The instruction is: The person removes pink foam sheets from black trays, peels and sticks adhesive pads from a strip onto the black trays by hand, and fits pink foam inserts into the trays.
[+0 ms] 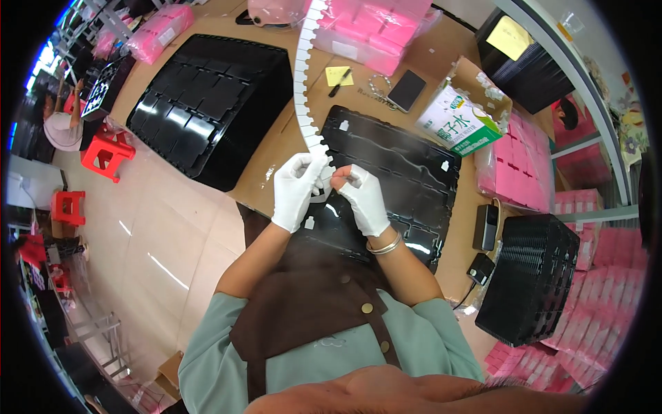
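"What's in the hands?"
"Left hand (294,193) pinches the strip (301,90) by its near end, above the tray (386,176); right hand (365,200) narrow beside it (can't tell its grip)."
"In the tray?"
"White pieces (445,165). The right bag (482,176) holds pink packs (514,160)."

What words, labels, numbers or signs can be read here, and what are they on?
White-green carton: large printed characters, not copied here.
Tabletop: lettering by the phone, too blurred to read.
Yellow notes: any marks too small to read.
Green top: pale mark, unreadable.
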`<act>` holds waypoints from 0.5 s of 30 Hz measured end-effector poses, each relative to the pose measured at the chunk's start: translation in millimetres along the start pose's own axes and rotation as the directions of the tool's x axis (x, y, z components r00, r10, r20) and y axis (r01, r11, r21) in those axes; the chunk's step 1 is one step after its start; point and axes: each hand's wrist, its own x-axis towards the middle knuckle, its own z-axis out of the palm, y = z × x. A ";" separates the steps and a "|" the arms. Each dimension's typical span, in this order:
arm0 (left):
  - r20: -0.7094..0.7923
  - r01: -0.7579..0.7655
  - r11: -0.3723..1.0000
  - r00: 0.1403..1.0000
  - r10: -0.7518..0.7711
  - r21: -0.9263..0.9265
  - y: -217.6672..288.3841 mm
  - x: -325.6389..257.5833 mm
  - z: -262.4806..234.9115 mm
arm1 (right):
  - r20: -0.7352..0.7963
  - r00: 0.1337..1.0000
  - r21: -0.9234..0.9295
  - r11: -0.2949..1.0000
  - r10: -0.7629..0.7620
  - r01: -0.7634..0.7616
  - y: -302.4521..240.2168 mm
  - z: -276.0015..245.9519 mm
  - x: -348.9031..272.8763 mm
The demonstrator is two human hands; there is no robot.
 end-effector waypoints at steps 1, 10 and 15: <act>0.008 0.006 1.000 1.000 -0.005 -0.022 -0.9 0.4 -0.5 | -0.051 0.999 0.012 1.000 -0.018 0.019 -2.3 3.2 -1.3; 0.098 0.177 0.928 0.983 -0.153 -0.329 -10.7 9.4 -17.5 | -0.133 0.961 -0.036 0.970 -0.241 0.238 2.0 11.7 -14.8; 0.128 0.158 0.870 0.986 -0.111 -0.467 -5.1 24.4 -32.5 | -0.132 0.881 -0.388 0.842 -0.454 0.375 -51.7 -55.2 -48.5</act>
